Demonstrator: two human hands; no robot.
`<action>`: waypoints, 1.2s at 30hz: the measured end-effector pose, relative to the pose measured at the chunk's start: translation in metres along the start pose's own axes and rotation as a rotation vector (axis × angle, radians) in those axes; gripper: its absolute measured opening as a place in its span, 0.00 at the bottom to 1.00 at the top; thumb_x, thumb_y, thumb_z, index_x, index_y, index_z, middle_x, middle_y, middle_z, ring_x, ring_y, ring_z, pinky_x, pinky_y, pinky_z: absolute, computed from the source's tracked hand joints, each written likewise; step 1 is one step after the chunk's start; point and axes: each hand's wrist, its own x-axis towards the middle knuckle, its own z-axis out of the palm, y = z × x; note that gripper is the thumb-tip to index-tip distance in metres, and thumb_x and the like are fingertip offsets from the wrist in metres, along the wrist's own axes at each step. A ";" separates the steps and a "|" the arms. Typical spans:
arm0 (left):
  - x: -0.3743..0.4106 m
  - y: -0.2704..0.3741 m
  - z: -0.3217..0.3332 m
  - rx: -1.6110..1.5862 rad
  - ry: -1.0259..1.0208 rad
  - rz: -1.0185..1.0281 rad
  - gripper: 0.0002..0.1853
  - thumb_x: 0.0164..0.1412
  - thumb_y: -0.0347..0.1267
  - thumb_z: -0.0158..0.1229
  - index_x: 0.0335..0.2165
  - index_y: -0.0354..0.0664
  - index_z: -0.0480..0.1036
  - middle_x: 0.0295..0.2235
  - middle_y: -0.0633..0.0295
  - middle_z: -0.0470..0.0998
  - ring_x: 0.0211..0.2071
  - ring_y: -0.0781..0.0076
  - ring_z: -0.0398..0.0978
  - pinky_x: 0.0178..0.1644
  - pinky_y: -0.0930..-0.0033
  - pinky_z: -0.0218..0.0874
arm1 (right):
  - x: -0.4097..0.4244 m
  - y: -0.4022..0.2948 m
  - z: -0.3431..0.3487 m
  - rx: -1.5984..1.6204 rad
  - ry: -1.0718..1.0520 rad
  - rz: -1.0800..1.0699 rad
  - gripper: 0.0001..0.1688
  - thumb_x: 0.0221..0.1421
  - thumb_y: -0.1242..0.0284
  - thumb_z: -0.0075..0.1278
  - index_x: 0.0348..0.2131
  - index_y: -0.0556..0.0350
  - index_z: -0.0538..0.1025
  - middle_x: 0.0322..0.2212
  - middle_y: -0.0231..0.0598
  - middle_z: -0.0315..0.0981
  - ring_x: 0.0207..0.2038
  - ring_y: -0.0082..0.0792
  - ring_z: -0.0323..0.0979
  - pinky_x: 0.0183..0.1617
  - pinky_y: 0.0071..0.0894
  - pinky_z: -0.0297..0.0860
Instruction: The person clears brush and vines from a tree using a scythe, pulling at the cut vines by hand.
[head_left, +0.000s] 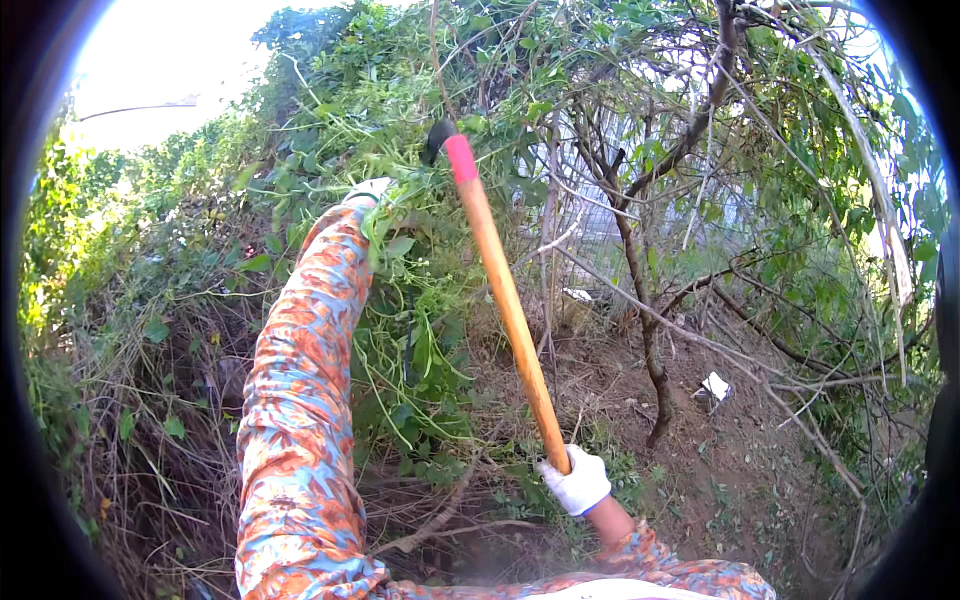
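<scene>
My right hand (576, 480), in a white glove, grips the lower end of a long wooden tool handle (506, 300). The handle slants up and to the left to a pink-red band and a dark head (439, 139), which is partly hidden among leaves. My left arm, in a patterned orange and blue sleeve, reaches up into the green vines (420, 300). My left hand (373, 187), in a pale glove, is mostly covered by leaves and stems, so its fingers cannot be made out.
A thin forked tree (645, 337) stands right of the tool, with bare branches crossing the right side. Dense vines and dry stems (172, 390) cover the bank at left. A white scrap (716, 386) lies on the brown soil slope (720, 465).
</scene>
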 end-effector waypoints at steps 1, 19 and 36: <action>0.024 -0.041 0.019 -0.033 0.122 0.080 0.21 0.50 0.45 0.57 0.40 0.45 0.75 0.37 0.56 0.77 0.38 0.62 0.75 0.41 0.63 0.66 | -0.001 -0.012 0.007 0.117 0.008 -0.085 0.18 0.46 0.61 0.57 0.29 0.56 0.72 0.18 0.44 0.72 0.20 0.39 0.73 0.26 0.34 0.69; -0.120 0.057 -0.039 0.217 0.173 -0.065 0.24 0.44 0.46 0.58 0.37 0.41 0.75 0.37 0.49 0.77 0.40 0.55 0.75 0.45 0.61 0.65 | 0.108 -0.001 -0.024 0.121 0.195 0.174 0.31 0.49 0.48 0.50 0.35 0.59 0.72 0.31 0.59 0.73 0.36 0.59 0.71 0.40 0.47 0.67; -0.417 0.074 -0.053 0.263 0.073 -0.036 0.20 0.43 0.44 0.58 0.29 0.37 0.76 0.28 0.47 0.77 0.32 0.51 0.76 0.38 0.58 0.67 | -0.311 0.053 -0.007 0.088 -0.028 0.381 0.22 0.47 0.56 0.55 0.31 0.58 0.73 0.25 0.52 0.74 0.30 0.50 0.73 0.36 0.41 0.68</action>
